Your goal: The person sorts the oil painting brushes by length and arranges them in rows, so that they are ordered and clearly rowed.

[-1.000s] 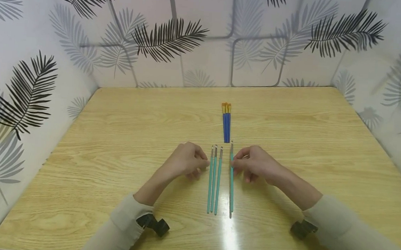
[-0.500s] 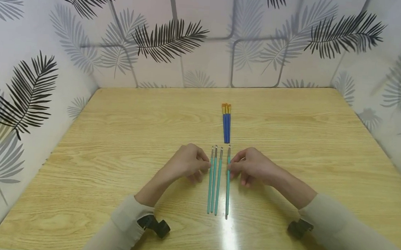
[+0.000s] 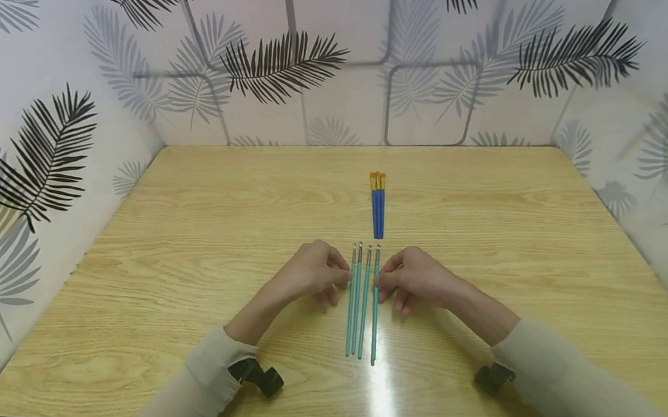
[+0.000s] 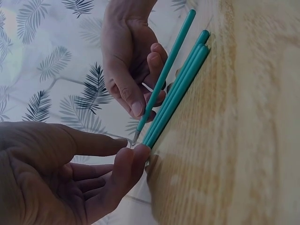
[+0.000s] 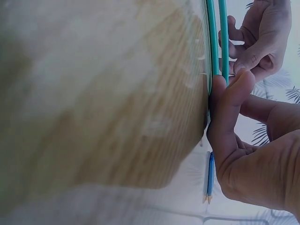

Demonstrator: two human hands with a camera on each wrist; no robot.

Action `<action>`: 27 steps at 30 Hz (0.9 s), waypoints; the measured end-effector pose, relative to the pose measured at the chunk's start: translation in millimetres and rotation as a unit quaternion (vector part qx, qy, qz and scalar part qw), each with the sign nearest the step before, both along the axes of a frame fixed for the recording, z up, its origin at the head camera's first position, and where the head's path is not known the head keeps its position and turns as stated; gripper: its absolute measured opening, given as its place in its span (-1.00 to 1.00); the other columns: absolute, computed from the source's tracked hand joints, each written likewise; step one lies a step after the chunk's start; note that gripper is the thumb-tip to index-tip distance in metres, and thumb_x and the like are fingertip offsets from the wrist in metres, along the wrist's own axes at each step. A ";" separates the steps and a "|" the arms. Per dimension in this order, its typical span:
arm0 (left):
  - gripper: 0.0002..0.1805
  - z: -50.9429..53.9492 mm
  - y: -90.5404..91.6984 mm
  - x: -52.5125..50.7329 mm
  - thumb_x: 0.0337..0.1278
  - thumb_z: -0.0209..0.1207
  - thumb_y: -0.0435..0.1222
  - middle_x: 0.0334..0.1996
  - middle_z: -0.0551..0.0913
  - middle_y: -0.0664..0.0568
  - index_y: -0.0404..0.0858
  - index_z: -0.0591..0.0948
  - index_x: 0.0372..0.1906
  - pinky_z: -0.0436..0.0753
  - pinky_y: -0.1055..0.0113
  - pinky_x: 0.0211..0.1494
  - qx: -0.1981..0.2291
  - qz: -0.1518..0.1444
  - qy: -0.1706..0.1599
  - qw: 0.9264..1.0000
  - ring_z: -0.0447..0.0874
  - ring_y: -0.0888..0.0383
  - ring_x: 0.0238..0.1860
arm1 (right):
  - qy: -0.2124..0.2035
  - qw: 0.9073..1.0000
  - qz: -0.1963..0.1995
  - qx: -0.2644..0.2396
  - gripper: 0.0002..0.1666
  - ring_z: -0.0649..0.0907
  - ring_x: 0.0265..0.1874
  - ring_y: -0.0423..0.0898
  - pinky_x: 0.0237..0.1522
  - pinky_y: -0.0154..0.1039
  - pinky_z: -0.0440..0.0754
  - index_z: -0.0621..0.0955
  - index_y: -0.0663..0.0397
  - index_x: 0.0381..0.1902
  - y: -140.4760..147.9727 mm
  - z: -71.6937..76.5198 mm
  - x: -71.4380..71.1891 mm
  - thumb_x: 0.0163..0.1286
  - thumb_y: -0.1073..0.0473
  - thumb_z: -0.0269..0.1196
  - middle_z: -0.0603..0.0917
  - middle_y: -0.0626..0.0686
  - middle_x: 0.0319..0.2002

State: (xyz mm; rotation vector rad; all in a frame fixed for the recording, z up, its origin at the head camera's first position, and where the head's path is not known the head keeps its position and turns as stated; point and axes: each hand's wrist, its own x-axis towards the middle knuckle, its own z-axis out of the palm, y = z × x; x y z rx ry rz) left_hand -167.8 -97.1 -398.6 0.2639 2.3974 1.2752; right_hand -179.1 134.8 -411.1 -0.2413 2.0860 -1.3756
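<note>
Several thin teal-handled paintbrushes with silver ferrules lie side by side on the table, tips pointing away. My right hand [image 3: 417, 279] pinches the rightmost teal paintbrush [image 3: 375, 323] between thumb and fingers. In the left wrist view this paintbrush [image 4: 171, 61] slants, its handle end raised off the table. A narrow gap separates it from the neighbouring teal paintbrush [image 3: 363, 322]. At the other side, my left hand [image 3: 314, 272] has its fingertips against the leftmost teal paintbrush [image 3: 350, 321], thumb and forefinger slightly apart in the left wrist view.
Beyond the teal row, blue-handled flat paintbrushes [image 3: 377, 212] with gold ferrules lie together. The wooden table [image 3: 222, 213] meets leaf-patterned walls [image 3: 342, 104] at the back and sides. A bright light reflection falls on the tabletop near the front.
My right hand has moved left with its paintbrush, bringing it closer to the other teal ones and straightening it roughly parallel. The left hand has shifted slightly right to the leftmost paintbrush.
</note>
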 end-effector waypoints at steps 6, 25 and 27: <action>-0.82 -1.0 -0.1 -0.1 0.36 0.28 -0.38 -0.38 0.76 -0.12 -0.44 0.73 -0.09 0.78 0.20 -0.52 0.001 0.001 -0.007 1.000 0.75 0.05 -0.58 | 0.005 1.000 0.001 -0.004 -0.78 0.67 -0.67 -0.15 -0.57 -0.28 0.74 0.65 0.41 -0.12 -1.6 1.8 0.9 0.47 0.27 0.29 0.78 0.18 -0.40; -0.81 -4.1 1.8 -1.5 0.35 0.28 -0.37 -0.39 0.77 -0.10 -0.43 0.73 -0.07 0.79 0.21 -0.51 0.000 -0.009 -0.009 1.000 0.77 0.03 -0.56 | 0.003 1.000 -0.008 -0.018 -0.77 0.75 -0.59 -0.07 -0.45 -0.16 0.82 0.63 0.47 -0.07 -1.7 0.7 0.5 0.49 0.31 0.25 0.79 0.22 -0.34; -0.81 -4.3 1.9 -1.3 0.36 0.27 -0.37 -0.39 0.77 -0.10 -0.43 0.72 -0.07 0.79 0.21 -0.51 0.001 -0.011 -0.009 1.000 0.77 0.03 -0.56 | 0.003 1.000 -0.009 -0.017 -0.78 0.77 -0.58 -0.04 -0.45 -0.14 0.82 0.64 0.46 -0.09 -2.2 0.3 -0.4 0.49 0.31 0.25 0.79 0.23 -0.35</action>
